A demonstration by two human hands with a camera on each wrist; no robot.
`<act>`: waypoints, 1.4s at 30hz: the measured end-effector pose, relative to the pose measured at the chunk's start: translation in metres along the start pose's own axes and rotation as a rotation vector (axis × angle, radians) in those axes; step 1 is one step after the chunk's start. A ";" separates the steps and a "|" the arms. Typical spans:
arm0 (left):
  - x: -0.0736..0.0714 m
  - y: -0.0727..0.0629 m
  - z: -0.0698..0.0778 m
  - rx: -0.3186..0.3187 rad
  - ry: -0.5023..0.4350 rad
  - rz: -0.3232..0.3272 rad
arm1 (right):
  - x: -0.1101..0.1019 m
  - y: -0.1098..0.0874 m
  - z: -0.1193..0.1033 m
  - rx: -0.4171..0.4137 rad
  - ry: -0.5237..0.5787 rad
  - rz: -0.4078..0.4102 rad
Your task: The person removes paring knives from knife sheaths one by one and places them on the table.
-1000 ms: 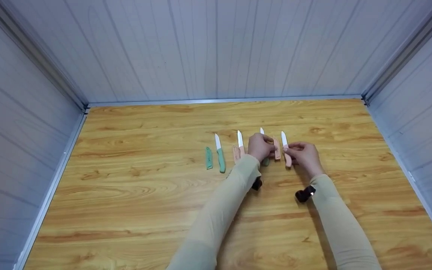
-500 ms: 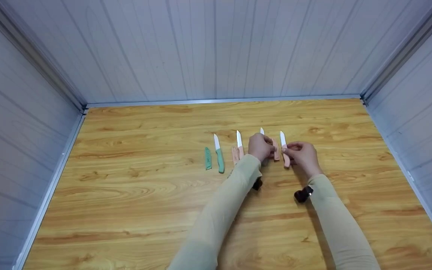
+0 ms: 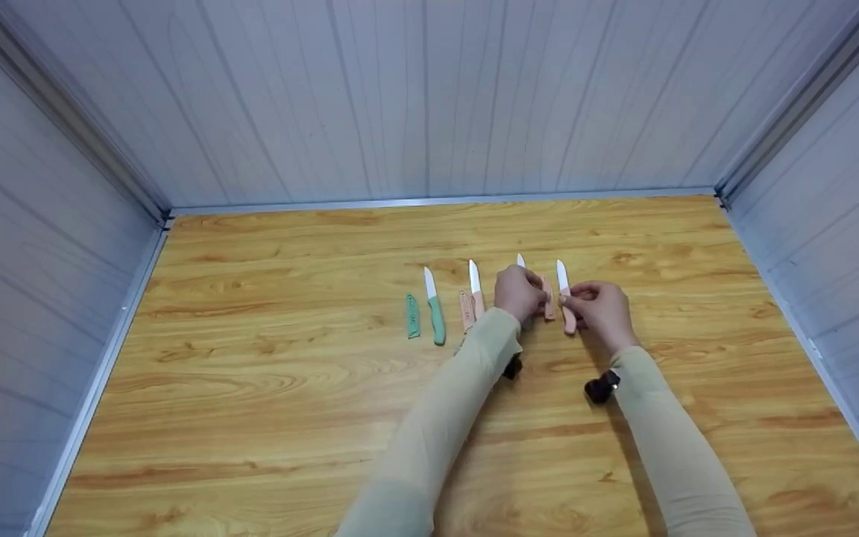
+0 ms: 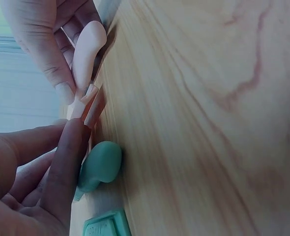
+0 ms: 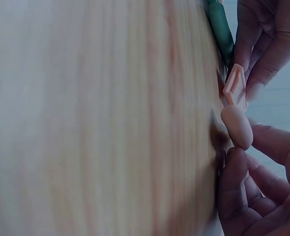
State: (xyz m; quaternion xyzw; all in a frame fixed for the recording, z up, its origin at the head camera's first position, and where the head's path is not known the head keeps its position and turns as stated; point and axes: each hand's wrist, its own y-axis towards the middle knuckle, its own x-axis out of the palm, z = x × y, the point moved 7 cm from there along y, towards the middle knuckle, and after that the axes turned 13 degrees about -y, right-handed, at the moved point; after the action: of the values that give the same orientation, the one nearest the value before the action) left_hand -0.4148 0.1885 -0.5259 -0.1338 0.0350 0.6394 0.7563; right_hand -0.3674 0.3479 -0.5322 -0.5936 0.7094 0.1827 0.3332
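In the head view my left hand [image 3: 520,292] pinches a pink blade sheath [image 3: 549,300] between thumb and fingers. Just right of it, a small knife with a pink handle [image 3: 570,321] and white blade is held by my right hand [image 3: 602,309] near the handle's upper end. Sheath and knife lie side by side, blade pointing away from me. Beneath my left hand is a green-handled knife [image 4: 101,164], mostly hidden in the head view apart from its blade tip [image 3: 521,260]. A green sheath [image 4: 107,225] shows below it in the left wrist view.
Left of my hands lie a green sheath [image 3: 412,316], a green-handled knife [image 3: 436,317], a pink sheath [image 3: 467,309] and a pink-handled knife [image 3: 476,283], partly covered by my left arm. Pale panel walls [image 3: 429,104] enclose the wood-grain table [image 3: 250,418] at back and sides.
The head view shifts slightly. Both hands keep their holds, and the pink sheath and pink-handled knife stay in nearly the same places.
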 end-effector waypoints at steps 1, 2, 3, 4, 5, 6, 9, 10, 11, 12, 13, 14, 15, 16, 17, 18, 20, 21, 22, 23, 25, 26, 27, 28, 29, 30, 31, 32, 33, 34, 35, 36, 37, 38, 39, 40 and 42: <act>0.000 0.000 0.000 -0.001 -0.002 0.003 | 0.000 -0.001 0.000 -0.004 -0.001 0.003; 0.000 0.000 0.000 -0.001 -0.005 0.003 | 0.000 -0.001 -0.001 -0.007 -0.002 0.001; 0.000 -0.001 0.000 0.000 -0.007 0.003 | -0.001 -0.001 -0.001 -0.008 -0.001 -0.001; 0.000 -0.001 0.001 0.004 -0.004 0.003 | -0.001 -0.002 0.000 -0.007 0.000 -0.003; 0.001 -0.001 0.001 0.005 -0.005 0.001 | -0.001 -0.002 0.000 -0.002 0.004 -0.002; 0.001 -0.001 0.001 0.007 -0.004 0.000 | -0.001 -0.002 0.000 0.000 0.003 -0.002; 0.000 -0.002 0.002 0.013 0.000 -0.006 | 0.000 -0.003 0.001 0.005 -0.005 -0.002; 0.000 -0.002 0.002 0.014 0.002 -0.006 | 0.000 -0.003 0.001 0.005 -0.010 0.000; 0.000 -0.003 0.002 0.011 -0.001 -0.007 | 0.000 -0.003 0.001 0.004 -0.015 0.003; 0.000 -0.003 0.002 0.011 0.001 -0.007 | 0.000 -0.003 0.001 0.003 -0.021 0.006; 0.000 -0.003 0.002 0.010 0.001 -0.008 | 0.000 -0.003 0.001 0.002 -0.024 0.007; 0.000 -0.002 0.001 0.009 0.002 -0.008 | 0.001 -0.003 0.001 0.002 -0.028 0.009; 0.001 -0.002 0.001 0.006 0.000 -0.010 | 0.001 -0.003 0.001 0.002 -0.031 0.010; 0.001 -0.002 0.001 0.004 -0.001 -0.011 | 0.001 -0.003 0.001 0.005 -0.028 0.011; 0.001 -0.002 0.000 0.003 0.000 -0.013 | 0.001 -0.003 0.002 0.006 -0.026 0.011; 0.002 -0.002 0.000 0.002 -0.003 -0.014 | 0.001 -0.003 0.002 0.008 -0.024 0.011; 0.003 -0.002 0.000 -0.001 -0.004 -0.016 | 0.001 -0.004 0.002 0.010 -0.020 0.010; 0.003 -0.003 -0.001 -0.002 -0.006 -0.015 | 0.001 -0.004 0.002 0.011 -0.019 0.011; 0.003 -0.003 -0.001 -0.002 -0.005 -0.014 | 0.001 -0.004 0.002 0.010 -0.018 0.012; 0.003 -0.003 0.000 0.001 -0.002 -0.012 | 0.001 -0.004 0.002 0.008 -0.017 0.011; 0.003 -0.003 0.000 0.004 0.007 -0.006 | 0.001 -0.004 0.002 0.006 -0.014 0.014; 0.003 -0.003 0.000 0.007 0.013 -0.003 | 0.001 -0.005 0.002 0.006 -0.013 0.014; 0.003 -0.003 0.001 0.010 0.020 0.000 | 0.001 -0.005 0.002 0.005 -0.011 0.017; 0.003 -0.003 0.001 0.011 0.025 0.001 | 0.001 -0.005 0.002 0.004 -0.010 0.019; 0.003 -0.003 0.001 0.014 0.030 0.003 | 0.001 -0.004 0.002 0.003 -0.009 0.021; 0.003 -0.002 0.002 0.015 0.035 0.004 | 0.000 -0.004 0.002 0.001 -0.012 0.024; 0.003 -0.002 0.002 0.018 0.040 0.005 | 0.000 -0.004 0.002 0.001 -0.015 0.028; 0.003 -0.002 0.002 0.018 0.042 0.006 | 0.000 -0.004 0.003 0.000 -0.016 0.028; 0.003 -0.002 0.002 0.018 0.043 0.005 | 0.000 -0.004 0.003 -0.001 -0.018 0.028; 0.003 -0.002 0.003 0.018 0.045 0.006 | -0.001 -0.004 0.003 -0.001 -0.018 0.023; 0.003 -0.002 0.003 0.019 0.046 0.008 | -0.001 -0.005 0.003 -0.001 -0.016 0.020; 0.002 -0.002 0.003 0.022 0.049 0.010 | -0.001 -0.005 0.003 -0.002 -0.015 0.018; 0.002 -0.002 0.003 0.023 0.047 0.012 | -0.001 -0.005 0.003 -0.001 -0.012 0.015; 0.002 -0.002 0.003 0.022 0.043 0.012 | -0.001 -0.005 0.003 0.001 -0.008 0.014; 0.002 -0.003 0.003 0.023 0.040 0.014 | -0.001 -0.005 0.003 0.001 -0.007 0.015; 0.002 -0.003 0.003 0.026 0.037 0.014 | -0.001 -0.005 0.003 0.001 -0.006 0.017; 0.002 -0.003 0.003 0.025 0.028 0.014 | -0.001 -0.005 0.002 -0.004 -0.012 0.020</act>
State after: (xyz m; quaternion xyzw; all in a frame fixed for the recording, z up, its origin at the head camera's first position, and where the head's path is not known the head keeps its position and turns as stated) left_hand -0.4122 0.1911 -0.5230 -0.1332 0.0547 0.6421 0.7530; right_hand -0.3620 0.3493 -0.5325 -0.5861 0.7130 0.1908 0.3344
